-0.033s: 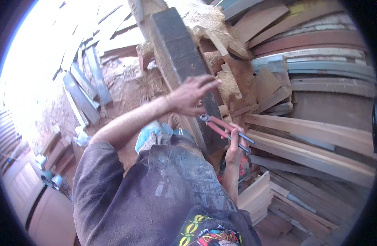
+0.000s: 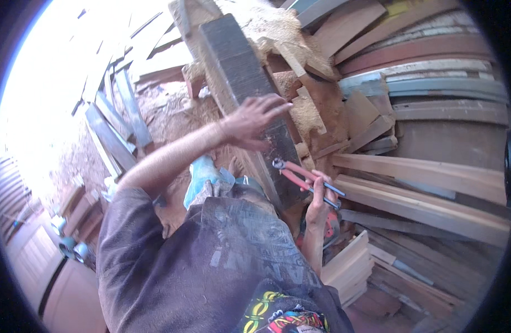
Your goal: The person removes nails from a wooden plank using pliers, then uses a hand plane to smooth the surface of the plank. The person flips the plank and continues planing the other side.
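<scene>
A long dark wooden beam (image 2: 236,55) lies in front of me, running from the far middle down toward my lap. Over its top, my left hand (image 2: 253,120) reaches across with fingers stretched out and apart, holding nothing; some of them are smeared by motion. My right hand (image 2: 317,201) grips a pair of pincers (image 2: 300,172) with red handles that end in blue. The metal head of the pincers is over the beam's near part, a short way from my left fingertips. Whether the head touches the wood, I cannot tell.
Heaps of sawdust (image 2: 308,108) lie along the beam's right side. Long planks (image 2: 422,177) and boards are stacked on the right. A red tool (image 2: 331,225), partly hidden, sits by my right forearm. Loose boards (image 2: 108,130) lie on the ground at left, near wooden panels (image 2: 72,302).
My left hand has drawn slightly left, away from the head of the pincers. My right hand and the pincers stay nearly in place.
</scene>
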`<state>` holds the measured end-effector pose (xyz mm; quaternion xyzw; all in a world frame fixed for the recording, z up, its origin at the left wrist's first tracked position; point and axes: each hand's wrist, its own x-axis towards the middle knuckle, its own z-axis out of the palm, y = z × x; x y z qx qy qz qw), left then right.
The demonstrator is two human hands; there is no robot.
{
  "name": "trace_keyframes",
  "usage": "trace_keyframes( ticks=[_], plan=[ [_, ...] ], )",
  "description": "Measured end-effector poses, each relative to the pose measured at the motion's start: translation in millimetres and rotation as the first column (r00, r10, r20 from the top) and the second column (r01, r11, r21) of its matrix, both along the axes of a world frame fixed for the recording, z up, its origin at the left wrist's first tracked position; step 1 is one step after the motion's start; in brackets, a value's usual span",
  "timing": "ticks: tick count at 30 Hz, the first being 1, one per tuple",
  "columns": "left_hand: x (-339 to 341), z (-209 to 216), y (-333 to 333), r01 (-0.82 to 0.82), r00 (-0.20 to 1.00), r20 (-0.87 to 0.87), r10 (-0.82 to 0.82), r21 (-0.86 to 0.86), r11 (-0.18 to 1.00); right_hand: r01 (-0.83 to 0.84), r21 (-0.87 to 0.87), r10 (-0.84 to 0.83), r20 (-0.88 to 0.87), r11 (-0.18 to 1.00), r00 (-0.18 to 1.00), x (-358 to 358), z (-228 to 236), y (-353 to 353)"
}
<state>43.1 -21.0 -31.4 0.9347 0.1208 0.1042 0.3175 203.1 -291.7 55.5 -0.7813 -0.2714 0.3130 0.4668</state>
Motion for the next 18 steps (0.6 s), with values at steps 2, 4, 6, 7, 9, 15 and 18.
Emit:
trace_keyframes(
  ticks=[2,4,6,7,9,15,18],
  plan=[
    [6,0,46,0.187,0.939,-0.314,-0.138,0.132,0.973,0.109,0.014,-0.110,0.041,0.994,0.993,-10,6,-18],
    [13,-32,87,0.290,0.922,-0.337,-0.189,0.280,0.915,0.195,0.071,-0.199,0.056,0.978,0.979,-17,14,-23],
    [31,-33,98,0.392,0.890,-0.377,-0.258,0.341,0.854,0.327,0.099,-0.331,0.020,0.940,0.944,-25,17,-30],
    [34,-30,99,0.389,0.885,-0.398,-0.241,0.349,0.853,0.380,0.114,-0.382,-0.004,0.918,0.924,-28,17,-31],
    [33,-27,97,0.389,0.872,-0.442,-0.211,0.363,0.847,0.456,0.197,-0.456,-0.050,0.868,0.889,-27,12,-29],
    [-35,-6,60,0.056,0.965,-0.260,0.028,0.312,0.948,0.461,0.244,-0.470,-0.022,0.853,0.882,-9,11,-41],
    [-54,-19,45,-0.313,0.902,-0.204,0.382,0.302,0.901,0.419,0.201,-0.423,-0.024,0.886,0.906,-1,20,-28]
  ],
)
